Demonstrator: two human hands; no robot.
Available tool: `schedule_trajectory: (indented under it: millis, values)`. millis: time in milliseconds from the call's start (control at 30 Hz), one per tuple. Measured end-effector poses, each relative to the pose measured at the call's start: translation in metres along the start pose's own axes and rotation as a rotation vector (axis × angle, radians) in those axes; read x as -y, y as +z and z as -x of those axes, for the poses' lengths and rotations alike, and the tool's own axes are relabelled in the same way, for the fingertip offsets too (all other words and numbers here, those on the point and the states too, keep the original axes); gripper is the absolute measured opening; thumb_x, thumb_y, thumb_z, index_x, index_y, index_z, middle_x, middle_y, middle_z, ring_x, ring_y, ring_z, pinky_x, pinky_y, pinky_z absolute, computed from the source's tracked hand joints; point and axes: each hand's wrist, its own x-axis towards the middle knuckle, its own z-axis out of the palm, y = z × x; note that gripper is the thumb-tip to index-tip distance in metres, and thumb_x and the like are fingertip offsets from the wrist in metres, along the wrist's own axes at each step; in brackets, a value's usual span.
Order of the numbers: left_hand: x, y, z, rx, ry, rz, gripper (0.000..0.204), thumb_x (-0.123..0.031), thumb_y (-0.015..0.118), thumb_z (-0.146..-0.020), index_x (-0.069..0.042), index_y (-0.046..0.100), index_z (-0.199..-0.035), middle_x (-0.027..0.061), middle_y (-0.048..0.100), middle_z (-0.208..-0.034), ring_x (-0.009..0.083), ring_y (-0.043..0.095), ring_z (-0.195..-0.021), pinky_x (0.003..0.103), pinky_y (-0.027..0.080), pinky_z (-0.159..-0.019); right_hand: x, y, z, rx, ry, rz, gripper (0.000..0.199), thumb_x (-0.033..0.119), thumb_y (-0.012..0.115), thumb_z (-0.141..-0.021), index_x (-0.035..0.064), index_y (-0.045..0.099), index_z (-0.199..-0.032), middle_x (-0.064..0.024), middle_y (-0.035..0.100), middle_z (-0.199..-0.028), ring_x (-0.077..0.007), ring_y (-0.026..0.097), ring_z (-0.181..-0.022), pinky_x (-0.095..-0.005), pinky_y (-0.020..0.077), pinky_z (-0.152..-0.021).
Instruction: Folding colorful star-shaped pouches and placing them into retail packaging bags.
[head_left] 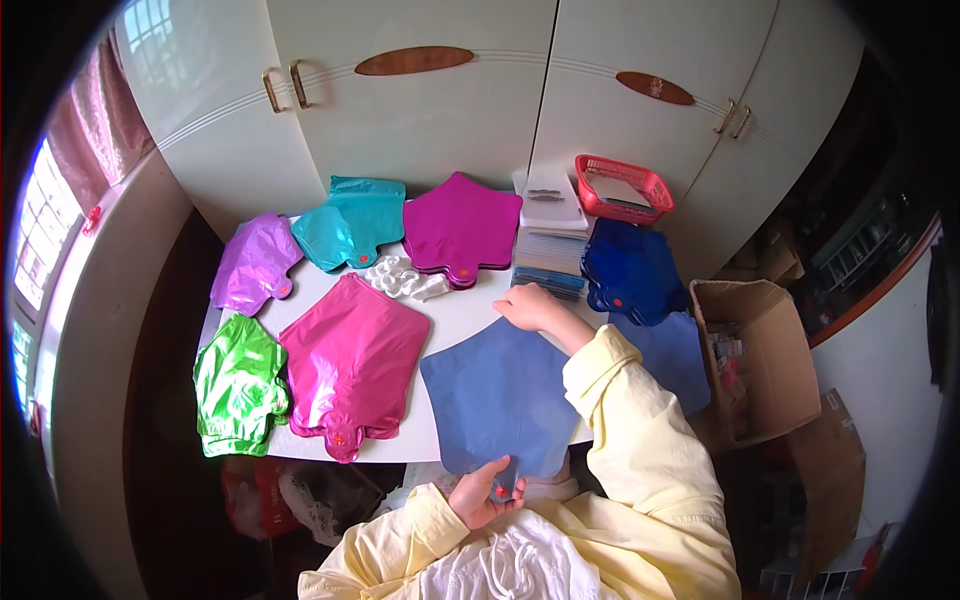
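A flat, dull-blue star-shaped foil balloon point(500, 395) lies in front of me, its lower end reaching over the table's near edge. My left hand point(485, 493) grips the balloon's bottom tab, which carries a red dot, between thumb and fingers. At its far point, my right hand point(530, 308) is closed with the fingertips pinched on the tip. Just beyond that hand stand stacks of flat cards or packets point(550, 250). Another dull-blue foil sheet point(665, 355) lies to the right, partly under a pile of dark blue foil balloons point(632, 270).
Piles of pink point(355, 355), green point(240, 385), lilac point(255, 262), teal point(350, 222) and magenta point(462, 225) foil balloons cover the table's left and back. White ribbon-like pieces point(405, 278) lie between them. A red basket point(625, 188) stands behind; an open cardboard box point(775, 360) is at right.
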Motion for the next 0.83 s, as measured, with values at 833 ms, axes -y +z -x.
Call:
schedule_trajectory:
  millis: [833]
  values:
    - [0.0, -0.002, -0.019, 0.076, 0.024, 0.125, 0.02, -0.027, 0.042, -0.099, -0.009, 0.045, -0.107, 0.01, 0.056, -0.086, 0.0199, 0.053, -0.072, 0.038, 0.048, -0.073, 0.031, 0.075, 0.126, -0.499, -0.275, 0.166, 0.062, 0.039, 0.067, -0.079, 0.0087, 0.048, -0.128, -0.0142, 0.043, -0.133, -0.0306, 0.04, -0.124, -0.0562, 0.0276, -0.104]
